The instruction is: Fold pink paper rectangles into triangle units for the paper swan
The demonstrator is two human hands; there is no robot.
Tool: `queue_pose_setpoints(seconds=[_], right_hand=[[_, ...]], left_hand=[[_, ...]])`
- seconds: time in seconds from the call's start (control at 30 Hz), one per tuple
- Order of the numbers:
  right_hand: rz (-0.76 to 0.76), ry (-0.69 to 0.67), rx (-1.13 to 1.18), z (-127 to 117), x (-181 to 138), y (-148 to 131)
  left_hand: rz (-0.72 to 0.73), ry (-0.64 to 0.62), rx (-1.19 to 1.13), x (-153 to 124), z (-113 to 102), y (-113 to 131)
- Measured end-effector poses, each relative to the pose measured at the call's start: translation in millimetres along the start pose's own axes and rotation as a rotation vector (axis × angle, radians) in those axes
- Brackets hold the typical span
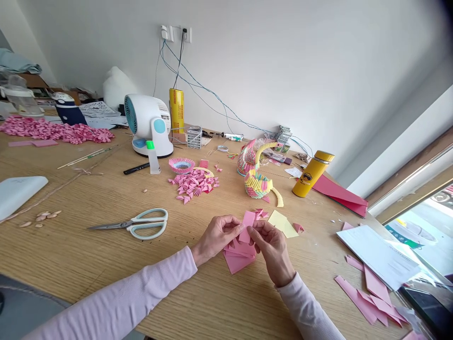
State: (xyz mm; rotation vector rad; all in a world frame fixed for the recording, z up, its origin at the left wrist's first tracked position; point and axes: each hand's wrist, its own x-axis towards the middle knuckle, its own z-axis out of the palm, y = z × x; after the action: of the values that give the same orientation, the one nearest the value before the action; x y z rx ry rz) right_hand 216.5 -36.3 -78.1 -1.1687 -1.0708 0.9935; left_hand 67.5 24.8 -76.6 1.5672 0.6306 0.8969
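A small pink strip of paper [248, 220] is pinched upright between my two hands, just above the table. My left hand [222, 237] grips its left edge with thumb and fingers, and my right hand [272, 245] pinches the right edge. Beneath them lies a loose stack of pink paper slips [239, 262], partly covered by my fingers. Behind my right hand are a few folded pink pieces [261, 213] and some pale yellow paper slips [284, 224].
Scissors [141, 225] lie left of my hands. Beyond are a heap of folded pink pieces [194, 184], a glue bottle [153, 158], a folded-paper basket [257, 185], a yellow bottle [313, 174] and a white fan [146, 120]. Pink strips [368, 302] lie at the right.
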Motion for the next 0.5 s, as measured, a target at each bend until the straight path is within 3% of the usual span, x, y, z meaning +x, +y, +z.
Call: queue_pose_setpoints(seconds=[0.5], right_hand=[[-0.004,-0.035,0.150,-1.1,-1.0,1.7]], left_hand=[[-0.209,-0.015,-0.283,-3.4,0.1,6.3]])
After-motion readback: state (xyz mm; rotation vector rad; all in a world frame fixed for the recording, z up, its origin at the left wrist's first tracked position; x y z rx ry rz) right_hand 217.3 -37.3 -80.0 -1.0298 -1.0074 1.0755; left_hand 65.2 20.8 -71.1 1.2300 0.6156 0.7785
